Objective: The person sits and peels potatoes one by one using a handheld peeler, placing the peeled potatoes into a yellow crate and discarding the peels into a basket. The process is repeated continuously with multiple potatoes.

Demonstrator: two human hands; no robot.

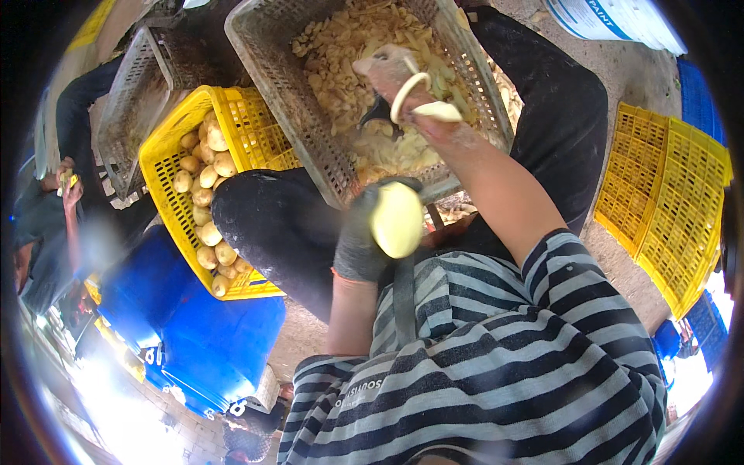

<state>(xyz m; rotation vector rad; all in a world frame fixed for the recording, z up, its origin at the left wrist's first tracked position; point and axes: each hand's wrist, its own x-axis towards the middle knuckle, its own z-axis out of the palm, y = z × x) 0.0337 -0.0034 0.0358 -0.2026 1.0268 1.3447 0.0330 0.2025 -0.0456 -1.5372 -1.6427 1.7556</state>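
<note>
My left hand (357, 238), in a dark grey knitted glove, holds a peeled pale-yellow potato (397, 221) above my lap. My bare right hand (395, 72) is over the grey plastic crate (267, 70), its fingers closed on a black hand tool (379, 111) that looks like a peeler; its working end is blurred. A curl of potato peel (407, 93) hangs around my right wrist, and another pale strip (439, 110) clings beside it. Heaped potato peelings (343, 75) lie in the crate below that hand.
Left of my knee, a tilted yellow crate (168, 192) holds unpeeled potatoes (203, 197), by blue plastic barrels (192, 337). Another grey crate (133, 110) stands beyond. At far left, a person's hands (70, 186) hold something yellow. Yellow crates (662, 197) and a white bucket (616, 20) are right.
</note>
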